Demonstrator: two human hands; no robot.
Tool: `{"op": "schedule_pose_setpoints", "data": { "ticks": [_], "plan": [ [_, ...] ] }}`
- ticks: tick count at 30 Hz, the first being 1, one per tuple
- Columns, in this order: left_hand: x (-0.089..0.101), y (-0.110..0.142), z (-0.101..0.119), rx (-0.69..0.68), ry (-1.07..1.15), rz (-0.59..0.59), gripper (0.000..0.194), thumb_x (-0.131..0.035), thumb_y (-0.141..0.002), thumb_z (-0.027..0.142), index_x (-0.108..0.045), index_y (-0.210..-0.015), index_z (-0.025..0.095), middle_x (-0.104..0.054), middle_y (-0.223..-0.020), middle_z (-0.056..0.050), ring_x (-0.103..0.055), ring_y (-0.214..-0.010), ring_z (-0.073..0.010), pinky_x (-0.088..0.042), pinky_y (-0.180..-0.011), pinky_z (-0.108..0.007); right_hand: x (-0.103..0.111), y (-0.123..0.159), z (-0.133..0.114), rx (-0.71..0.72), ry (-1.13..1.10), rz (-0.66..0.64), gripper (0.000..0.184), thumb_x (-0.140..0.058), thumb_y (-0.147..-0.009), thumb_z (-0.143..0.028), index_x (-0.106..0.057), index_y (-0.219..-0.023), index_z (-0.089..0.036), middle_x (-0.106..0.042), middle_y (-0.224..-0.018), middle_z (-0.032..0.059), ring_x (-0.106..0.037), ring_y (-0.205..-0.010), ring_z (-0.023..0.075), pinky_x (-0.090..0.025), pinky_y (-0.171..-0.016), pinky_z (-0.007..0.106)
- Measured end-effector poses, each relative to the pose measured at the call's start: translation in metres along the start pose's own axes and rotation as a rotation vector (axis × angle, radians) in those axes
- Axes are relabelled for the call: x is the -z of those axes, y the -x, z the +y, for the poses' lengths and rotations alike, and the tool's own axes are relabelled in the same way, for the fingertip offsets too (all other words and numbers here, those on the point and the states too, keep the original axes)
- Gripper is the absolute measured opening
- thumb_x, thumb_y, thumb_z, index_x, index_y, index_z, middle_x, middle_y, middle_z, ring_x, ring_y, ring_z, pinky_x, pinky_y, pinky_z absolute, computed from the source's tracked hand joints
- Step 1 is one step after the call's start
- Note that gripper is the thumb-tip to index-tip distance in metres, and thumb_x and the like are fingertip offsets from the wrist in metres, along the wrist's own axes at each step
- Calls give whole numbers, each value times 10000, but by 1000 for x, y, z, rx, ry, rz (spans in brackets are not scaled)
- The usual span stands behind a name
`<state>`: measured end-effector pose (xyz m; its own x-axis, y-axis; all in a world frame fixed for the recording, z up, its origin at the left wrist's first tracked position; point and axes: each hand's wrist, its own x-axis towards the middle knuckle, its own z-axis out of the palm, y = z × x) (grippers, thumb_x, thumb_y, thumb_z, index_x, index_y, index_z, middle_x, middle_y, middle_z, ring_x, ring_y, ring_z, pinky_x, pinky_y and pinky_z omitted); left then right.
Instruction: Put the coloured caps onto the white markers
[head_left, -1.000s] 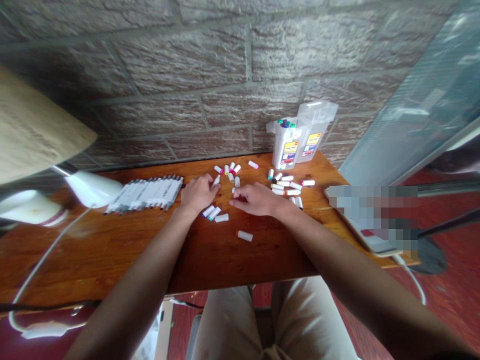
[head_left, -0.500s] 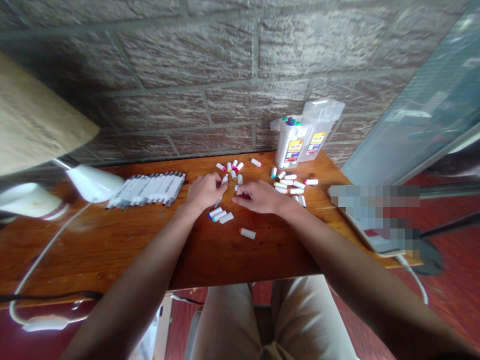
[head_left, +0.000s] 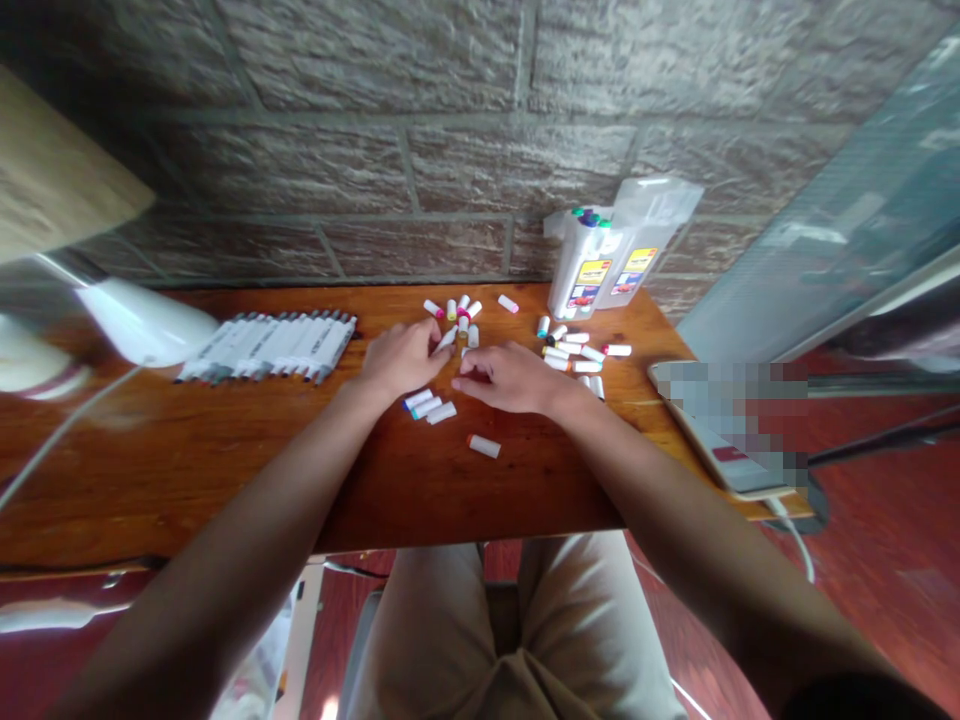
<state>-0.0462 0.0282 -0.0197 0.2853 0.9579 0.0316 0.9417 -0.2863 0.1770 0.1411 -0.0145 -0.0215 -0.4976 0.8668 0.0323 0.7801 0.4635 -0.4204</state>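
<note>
My left hand (head_left: 403, 358) is closed in a pinch around a white marker (head_left: 448, 338), whose tip end points up and away. Close to its right, my right hand (head_left: 514, 378) has curled fingers, with thumb and index fingertip near each other. A small whitish marker cap (head_left: 465, 351) shows at those fingertips; whether they grip it is unclear. Beyond both hands lie several white marker caps with coloured ends, such as a pink one (head_left: 433, 309). Nearer me are three caps (head_left: 427, 406) side by side and an orange-ended cap (head_left: 484, 446).
A row of white markers (head_left: 270, 345) lies at left beside a white lamp (head_left: 150, 320). More caps (head_left: 589, 367) lie at right, below a clear plastic marker case (head_left: 585, 265) with several markers inside. A laptop-like device (head_left: 720, 450), partly blurred, sits at the wooden table's (head_left: 420, 500) right edge.
The view has shifted, so the table things appear higher and slightly to the left. Both hands keep nearly the same places among the caps, the left still pinching the marker.
</note>
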Motion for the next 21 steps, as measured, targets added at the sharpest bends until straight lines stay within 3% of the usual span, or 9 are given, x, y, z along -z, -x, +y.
{"op": "schedule_pose_setpoints", "data": {
  "ticks": [11, 21],
  "plan": [
    [0, 0, 0, -112, 18, -7, 224, -555, -946, 434, -658, -1009, 245, -777, -1036, -53, -722, -975, -279, -481, -785, -332, 0, 0, 1, 17, -10, 11, 186, -617, -1008, -316, -706, -955, -162, -714, -846, 22, -578, -719, 123, -359, -710, 256],
    [0, 0, 0, -115, 17, 1, 276, -556, -955, 475, -677, -1032, 239, -781, -1012, -64, -719, -920, -267, -471, -743, -317, 1, -1, 0, 26, 9, -5, 184, -606, -1020, -307, -701, -965, -160, -723, -883, 33, -590, -748, 131, -363, -728, 260]
  ]
}}
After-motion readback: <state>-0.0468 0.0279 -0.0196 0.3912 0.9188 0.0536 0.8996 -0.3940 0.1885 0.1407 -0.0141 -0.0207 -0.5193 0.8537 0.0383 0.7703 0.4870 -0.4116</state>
